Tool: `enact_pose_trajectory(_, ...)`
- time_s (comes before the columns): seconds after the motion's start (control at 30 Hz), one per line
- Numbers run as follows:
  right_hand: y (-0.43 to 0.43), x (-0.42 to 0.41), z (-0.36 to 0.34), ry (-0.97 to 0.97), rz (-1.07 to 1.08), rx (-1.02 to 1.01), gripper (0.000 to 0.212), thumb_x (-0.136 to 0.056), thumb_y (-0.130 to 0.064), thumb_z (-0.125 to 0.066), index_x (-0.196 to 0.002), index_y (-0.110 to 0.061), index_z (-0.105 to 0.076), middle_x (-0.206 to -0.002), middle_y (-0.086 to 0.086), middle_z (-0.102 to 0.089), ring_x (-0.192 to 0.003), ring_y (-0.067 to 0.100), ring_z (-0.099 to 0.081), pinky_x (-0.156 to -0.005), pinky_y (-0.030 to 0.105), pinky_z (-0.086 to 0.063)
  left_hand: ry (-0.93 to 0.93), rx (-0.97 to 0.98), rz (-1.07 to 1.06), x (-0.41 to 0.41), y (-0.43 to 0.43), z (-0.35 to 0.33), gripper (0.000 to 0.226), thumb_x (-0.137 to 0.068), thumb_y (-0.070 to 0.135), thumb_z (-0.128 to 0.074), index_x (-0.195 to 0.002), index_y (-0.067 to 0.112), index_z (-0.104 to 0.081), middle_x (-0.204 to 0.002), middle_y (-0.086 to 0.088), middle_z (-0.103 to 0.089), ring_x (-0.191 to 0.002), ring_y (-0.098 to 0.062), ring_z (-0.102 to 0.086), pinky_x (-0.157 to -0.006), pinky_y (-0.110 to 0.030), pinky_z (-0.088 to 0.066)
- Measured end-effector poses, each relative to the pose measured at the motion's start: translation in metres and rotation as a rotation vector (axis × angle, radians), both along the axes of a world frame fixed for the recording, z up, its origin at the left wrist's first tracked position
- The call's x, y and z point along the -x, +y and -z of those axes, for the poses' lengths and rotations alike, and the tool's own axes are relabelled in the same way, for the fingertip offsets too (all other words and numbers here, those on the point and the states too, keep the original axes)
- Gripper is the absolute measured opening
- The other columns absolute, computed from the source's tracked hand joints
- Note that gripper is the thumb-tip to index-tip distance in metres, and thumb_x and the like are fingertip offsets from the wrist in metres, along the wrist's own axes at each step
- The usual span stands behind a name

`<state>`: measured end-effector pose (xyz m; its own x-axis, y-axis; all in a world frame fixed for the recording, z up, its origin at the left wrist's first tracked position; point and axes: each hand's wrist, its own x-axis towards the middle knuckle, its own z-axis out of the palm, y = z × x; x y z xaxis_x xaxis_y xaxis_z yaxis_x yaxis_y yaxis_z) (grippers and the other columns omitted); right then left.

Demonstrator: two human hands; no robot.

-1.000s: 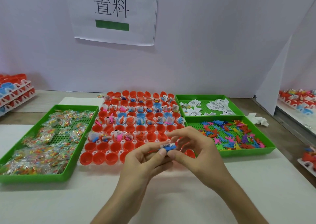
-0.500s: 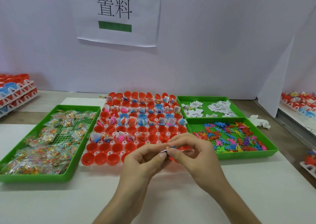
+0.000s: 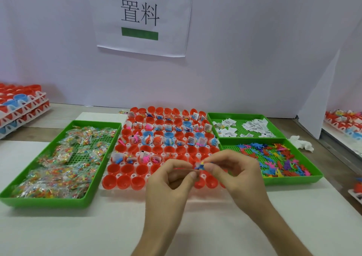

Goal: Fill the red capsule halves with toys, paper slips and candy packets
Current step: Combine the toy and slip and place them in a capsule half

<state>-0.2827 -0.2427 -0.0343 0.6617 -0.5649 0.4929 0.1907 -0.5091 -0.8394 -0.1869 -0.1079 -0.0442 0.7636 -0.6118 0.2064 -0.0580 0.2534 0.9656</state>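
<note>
At the far left edge of the desk [image 3: 94,228] sit stacked white racks [image 3: 23,109] of red and blue capsule halves. Next comes a green tray [image 3: 49,204] heaped with clear candy packets [image 3: 64,169]. On the wall above hangs a paper sign [image 3: 145,19] with 2 characters and a green bar.

In the middle lies the white rack of red capsule halves [image 3: 135,181]. Its far rows hold toys and slips, while the 2 nearest rows look bare.

Over the near right part of that rack, the left hand [image 3: 168,183] and right hand [image 3: 237,175] meet. The curled fingers [image 3: 182,164] of the left and the thumb and forefinger of the right pinch 1 small blue toy [image 3: 199,166] between them, with a bit of white paper against it.

To the right are 2 more green trays. The far one [image 3: 235,115] holds paper slips [image 3: 254,127] and the near one [image 3: 291,179] holds coloured toys [image 3: 274,158]. Beyond them lie a crumpled white tissue [image 3: 301,145] and another rack [image 3: 344,118] of capsules.
</note>
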Motion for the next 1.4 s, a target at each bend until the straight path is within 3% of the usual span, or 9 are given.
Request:
enact_pose_trajectory(0.17,-0.019,-0.023,-0.022,0.224,0.138,0.205,0.011,-0.078,-0.012,-0.083,-0.077,-0.022,-0.079,-0.076,-0.012,-0.074,-0.076,0.007,-0.069,-0.072,0.017,-0.052,0.027,0.113,-0.194,-0.005,0.002,-0.004,0.020,-0.090,-0.009,-0.063,-0.084,0.009,-0.069,-0.077,-0.007,-0.075,-0.076,-0.019,-0.075,-0.069,-0.022,-0.058)
enact_pose_trajectory(0.33,-0.022,-0.059,-0.024,0.450,0.101,0.375,0.005,-0.079,-0.024,-0.082,-0.076,-0.026,-0.080,-0.072,-0.016,-0.071,-0.076,0.000,-0.063,-0.072,0.017,-0.047,0.033,0.189,-0.354,-0.019,0.006,-0.009,0.025,-0.090,-0.012,-0.060,-0.082,0.011,-0.068,-0.075,-0.008,-0.073,-0.071,-0.019,-0.073,-0.066,-0.022,-0.058)
enact_pose_trajectory(0.43,-0.023,-0.073,-0.020,0.539,0.094,0.435,0.003,-0.081,-0.029,-0.079,-0.078,-0.029,-0.079,-0.076,-0.019,-0.071,-0.080,-0.001,-0.065,-0.094,0.037,-0.050,0.056,0.232,-0.429,-0.027,0.007,-0.010,0.027,-0.090,-0.014,-0.058,-0.081,0.010,-0.065,-0.072,-0.007,-0.071,-0.068,-0.020,-0.071,-0.066,-0.024,-0.058)
enact_pose_trajectory(0.5,-0.023,-0.077,-0.018,0.574,0.108,0.466,0.004,-0.082,-0.032,-0.078,-0.079,-0.030,-0.078,-0.076,-0.021,-0.070,-0.081,-0.001,-0.065,-0.099,0.045,-0.047,0.059,0.245,-0.465,-0.031,0.009,-0.010,0.025,-0.090,-0.014,-0.057,-0.082,0.009,-0.065,-0.072,-0.005,-0.071,-0.067,-0.020,-0.070,-0.067,-0.025,-0.058)
enact_pose_trajectory(0.67,-0.023,-0.082,-0.013,0.642,0.117,0.509,0.003,-0.084,-0.033,-0.077,-0.083,-0.031,-0.078,-0.079,-0.022,-0.068,-0.081,-0.005,-0.062,-0.090,0.034,-0.055,0.049,0.254,-0.494,-0.033,0.009,-0.011,0.023,-0.089,-0.013,-0.057,-0.083,0.008,-0.065,-0.073,-0.005,-0.071,-0.067,-0.021,-0.070,-0.067,-0.027,-0.059)
enact_pose_trajectory(0.83,-0.023,-0.086,-0.011,0.705,0.114,0.563,0.003,-0.083,-0.033,-0.078,-0.082,-0.031,-0.078,-0.078,-0.022,-0.064,-0.081,0.001,-0.060,-0.099,0.043,-0.049,0.053,0.260,-0.493,-0.032,0.009,-0.011,0.025,-0.089,-0.014,-0.057,-0.082,0.009,-0.064,-0.071,-0.003,-0.070,-0.067,-0.020,-0.070,-0.067,-0.027,-0.059)
enact_pose_trajectory(0.97,-0.023,-0.091,-0.011,0.773,0.078,0.544,0.001,-0.083,-0.030,-0.079,-0.083,-0.029,-0.079,-0.073,-0.023,-0.059,-0.077,0.001,-0.058,-0.097,0.042,-0.049,0.054,0.260,-0.495,-0.032,0.009,-0.010,0.026,-0.089,-0.013,-0.057,-0.082,0.010,-0.065,-0.072,-0.003,-0.070,-0.068,-0.021,-0.070,-0.066,-0.027,-0.059)
enact_pose_trajectory(1.17,-0.033,-0.089,-0.013,0.787,0.001,0.459,0.005,-0.080,-0.031,-0.082,-0.083,-0.028,-0.080,-0.081,-0.012,-0.073,-0.075,0.002,-0.064,-0.072,0.021,-0.051,0.051,0.255,-0.497,-0.033,0.008,-0.009,0.025,-0.089,-0.013,-0.058,-0.083,0.010,-0.065,-0.072,-0.003,-0.070,-0.067,-0.020,-0.069,-0.066,-0.028,-0.059)
enact_pose_trajectory(1.4,-0.036,-0.087,-0.015,0.743,0.005,0.443,0.018,-0.073,-0.038,-0.086,-0.087,-0.033,-0.076,-0.078,-0.012,-0.071,-0.074,0.001,-0.065,-0.069,0.018,-0.051,0.055,0.260,-0.487,-0.034,0.008,-0.007,0.026,-0.089,-0.013,-0.059,-0.082,0.011,-0.065,-0.072,-0.003,-0.070,-0.067,-0.018,-0.069,-0.065,-0.025,-0.058)
